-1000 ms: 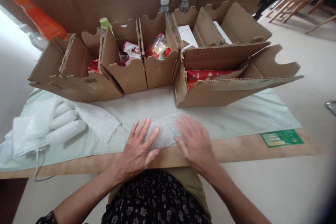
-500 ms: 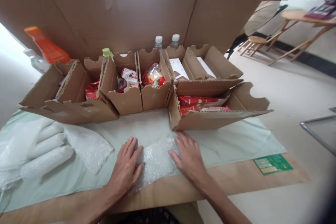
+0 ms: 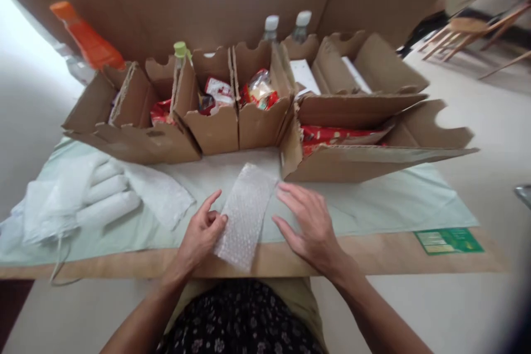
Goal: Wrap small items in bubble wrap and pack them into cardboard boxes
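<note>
A small sheet of bubble wrap (image 3: 245, 214) lies lengthwise on the pale green cloth (image 3: 373, 199), reaching over the cardboard table edge toward me. My left hand (image 3: 202, 235) pinches its left edge with thumb and curled fingers, the index finger stretched out. My right hand (image 3: 310, 225) rests open just to the right of the sheet, its fingers spread flat on the cloth and its thumb near the sheet's right edge.
A row of open cardboard boxes (image 3: 215, 121) with red snack packs stands behind the sheet, and a long box (image 3: 365, 155) lies at the right. Bottles (image 3: 270, 27) and an orange bottle (image 3: 87, 38) stand behind. White foam rolls (image 3: 99, 199) lie left. Green label (image 3: 450, 240) right.
The bubble wrap has gone from a flat patch under both palms to a narrower strip. My left hand has closed on its edge and my right hand has slid off to the right.
</note>
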A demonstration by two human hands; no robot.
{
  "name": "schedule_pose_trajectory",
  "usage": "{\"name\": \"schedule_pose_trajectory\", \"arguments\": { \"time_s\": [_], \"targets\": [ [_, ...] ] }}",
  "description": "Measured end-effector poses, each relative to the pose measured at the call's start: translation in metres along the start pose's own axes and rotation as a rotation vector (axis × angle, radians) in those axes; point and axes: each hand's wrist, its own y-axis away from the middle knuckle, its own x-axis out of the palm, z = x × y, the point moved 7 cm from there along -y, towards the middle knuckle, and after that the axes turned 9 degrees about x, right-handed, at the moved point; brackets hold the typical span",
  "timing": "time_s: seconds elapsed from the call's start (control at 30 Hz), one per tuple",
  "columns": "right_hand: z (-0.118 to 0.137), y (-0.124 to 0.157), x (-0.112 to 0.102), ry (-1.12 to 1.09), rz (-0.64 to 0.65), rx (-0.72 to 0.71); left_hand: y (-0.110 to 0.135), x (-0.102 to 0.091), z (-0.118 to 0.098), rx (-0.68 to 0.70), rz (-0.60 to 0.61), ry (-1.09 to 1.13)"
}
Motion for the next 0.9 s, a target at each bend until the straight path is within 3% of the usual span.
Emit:
{"name": "schedule_pose_trajectory", "arguments": {
  "time_s": [0.13,0.2,0.3,0.4,0.47,0.53,0.63,0.77,0.9],
  "targets": [
    [0.029,0.055,0.026,-0.087,0.336,-0.077,0.008,0.010,0.017,-0.155,-0.034,0.291],
    [0.042,0.068,0.033,-0.125,0.318,-0.066,0.015,0.014,0.024,-0.215,0.001,0.309],
    [0.045,0.065,0.038,-0.239,0.146,0.065,0.027,0.013,0.026,-0.246,0.099,0.230],
    [0.027,0.057,0.047,-0.353,0.101,0.312,0.035,-0.006,0.009,-0.039,0.053,0.015],
    [0.014,0.054,0.059,-0.407,0.180,0.451,0.039,-0.012,-0.006,0.136,0.019,-0.128],
    [0.007,0.051,0.070,-0.424,0.279,0.513,0.038,-0.004,-0.012,0.205,0.059,-0.201],
    [0.005,0.045,0.071,-0.310,0.278,0.458,0.026,0.012,-0.006,0.168,0.113,-0.338],
    [0.021,0.041,0.039,-0.015,0.043,0.244,0.006,0.020,0.004,0.113,0.111,-0.564],
    [0.039,0.046,0.039,0.025,0.150,0.005,0.002,0.022,0.006,0.146,0.133,-0.666]
  ]
}}
